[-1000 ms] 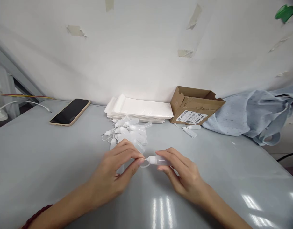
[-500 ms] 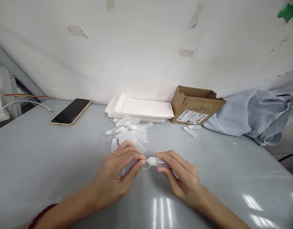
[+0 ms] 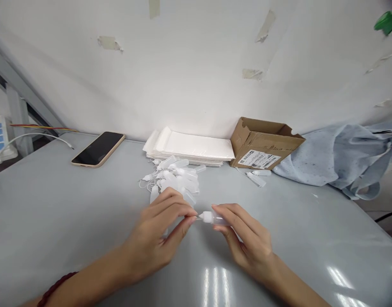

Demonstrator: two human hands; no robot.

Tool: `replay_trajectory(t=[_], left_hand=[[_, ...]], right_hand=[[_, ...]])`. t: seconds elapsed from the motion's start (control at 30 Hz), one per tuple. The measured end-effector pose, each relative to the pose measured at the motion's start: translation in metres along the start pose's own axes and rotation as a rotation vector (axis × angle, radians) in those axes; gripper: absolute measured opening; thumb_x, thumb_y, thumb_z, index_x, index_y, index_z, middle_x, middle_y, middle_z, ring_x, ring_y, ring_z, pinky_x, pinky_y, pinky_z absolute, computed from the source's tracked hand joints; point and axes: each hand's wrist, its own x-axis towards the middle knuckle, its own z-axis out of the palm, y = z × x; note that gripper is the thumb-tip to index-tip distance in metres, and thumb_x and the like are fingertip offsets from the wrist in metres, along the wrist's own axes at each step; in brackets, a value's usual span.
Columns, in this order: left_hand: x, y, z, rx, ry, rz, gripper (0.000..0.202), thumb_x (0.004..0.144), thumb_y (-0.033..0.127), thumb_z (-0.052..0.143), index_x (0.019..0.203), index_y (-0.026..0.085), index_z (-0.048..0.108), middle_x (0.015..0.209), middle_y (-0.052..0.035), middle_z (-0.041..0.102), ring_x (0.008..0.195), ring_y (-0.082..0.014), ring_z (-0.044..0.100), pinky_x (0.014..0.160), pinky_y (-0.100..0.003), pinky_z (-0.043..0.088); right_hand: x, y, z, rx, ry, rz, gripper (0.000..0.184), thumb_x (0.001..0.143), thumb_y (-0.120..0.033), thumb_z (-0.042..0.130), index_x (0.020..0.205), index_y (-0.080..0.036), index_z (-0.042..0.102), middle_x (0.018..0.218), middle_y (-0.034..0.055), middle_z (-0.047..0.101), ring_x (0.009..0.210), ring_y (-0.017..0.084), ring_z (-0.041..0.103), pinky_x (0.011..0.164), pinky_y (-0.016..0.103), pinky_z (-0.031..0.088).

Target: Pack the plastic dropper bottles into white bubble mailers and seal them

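"Around lower centre, what's happening?"
"The right hand [image 3: 253,238] is gripping a small bottle [image 3: 208,217]; the left hand [image 3: 154,230] is pinching at its tip."
"Any room?"
"Lower right, the surface [image 3: 311,234] is stretching to its slanting edge [image 3: 371,220]; above the left hand, a bottle pile [image 3: 183,177] is crowding close."

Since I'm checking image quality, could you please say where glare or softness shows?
Head view: glare on the glossy grey tabletop, lower centre and right; head view: fine print illegibly soft on the white label of the brown cardboard box.
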Motion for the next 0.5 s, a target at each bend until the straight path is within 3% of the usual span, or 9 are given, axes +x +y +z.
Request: replay_trajectory(t=[0.2, 0.3, 0.4, 0.5], left_hand=[[-0.005, 0.003, 0.005, 0.03, -0.003, 0.094, 0.026, 0.081, -0.007, 0.053, 0.094, 0.014, 0.058, 0.078, -0.0036, 0.061, 0.076, -0.015, 0.05, 0.071, -0.031, 0.045], [-0.002, 0.001, 0.0, 0.017, -0.039, 0.073, 0.022, 0.083, -0.004, 0.052, 0.093, 0.015, 0.057, 0.078, -0.0023, 0.061, 0.078, -0.0145, 0.05, 0.073, -0.03, 0.044], [0.006, -0.008, -0.017, 0.016, -0.098, -0.107, 0.011, 0.088, 0.009, 0.053, 0.086, 0.019, 0.057, 0.079, 0.0001, 0.06, 0.081, -0.0147, 0.051, 0.075, -0.028, 0.042], [0.016, -0.025, -0.041, 0.065, -0.029, -0.405, 0.013, 0.09, 0.029, 0.052, 0.081, 0.021, 0.058, 0.081, 0.0014, 0.059, 0.078, -0.0145, 0.051, 0.071, -0.026, 0.039]], right_hand=[[-0.004, -0.002, 0.004, -0.016, 0.005, -0.044, 0.046, 0.084, 0.005, 0.05, 0.128, -0.009, 0.047, 0.094, 0.0135, 0.059, 0.085, 0.02, 0.058, 0.064, 0.029, 0.051], [-0.005, -0.001, 0.007, 0.029, -0.027, -0.01, 0.044, 0.087, 0.0, 0.05, 0.13, -0.011, 0.045, 0.095, 0.0123, 0.06, 0.084, 0.019, 0.059, 0.065, 0.028, 0.052], [-0.004, 0.007, 0.006, -0.015, -0.128, 0.034, 0.037, 0.092, -0.017, 0.051, 0.129, -0.012, 0.045, 0.092, 0.0109, 0.061, 0.08, 0.018, 0.06, 0.066, 0.028, 0.053], [-0.004, 0.026, -0.004, -0.193, -0.17, 0.09, 0.038, 0.094, -0.031, 0.049, 0.127, -0.012, 0.045, 0.094, 0.0116, 0.061, 0.08, 0.018, 0.06, 0.068, 0.03, 0.054]])
